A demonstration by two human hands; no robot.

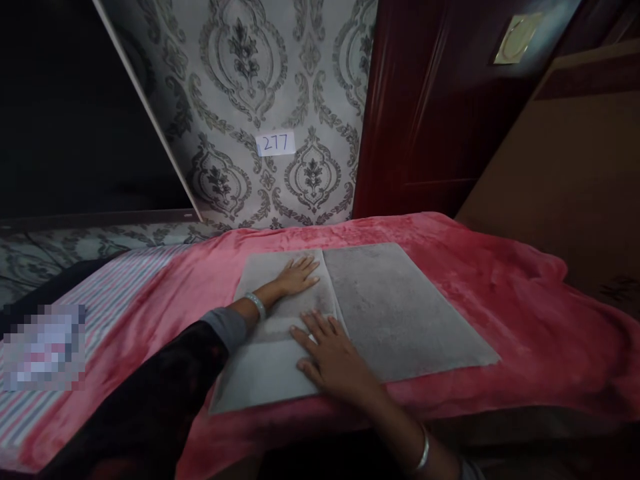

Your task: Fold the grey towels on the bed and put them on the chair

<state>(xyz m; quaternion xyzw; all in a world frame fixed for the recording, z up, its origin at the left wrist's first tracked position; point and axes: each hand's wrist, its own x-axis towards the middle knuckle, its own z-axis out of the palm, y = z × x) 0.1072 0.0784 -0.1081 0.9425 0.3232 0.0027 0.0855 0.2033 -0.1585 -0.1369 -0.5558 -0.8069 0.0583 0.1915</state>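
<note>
A grey cloth (pixel 400 307) lies spread on a pink blanket (pixel 530 333). Its left part is lighter, and an edge runs down the middle between the two parts. My left hand (pixel 299 275) rests flat on the upper left part, fingers spread toward that edge, holding nothing. Nearer to me, my right hand (pixel 330 357) lies on the lower left part close to the same edge, its fingers apart and nothing held. Both wrists wear bracelets.
Striped fabric (pixel 115 287) shows at the left, with a pixelated item (pixel 45 347) on it. Behind stand a patterned wall (pixel 310 87) with a paper label (pixel 275 143), a dark screen (pixel 85 113), a dark red door (pixel 420 107) and a brown panel (pixel 565 180).
</note>
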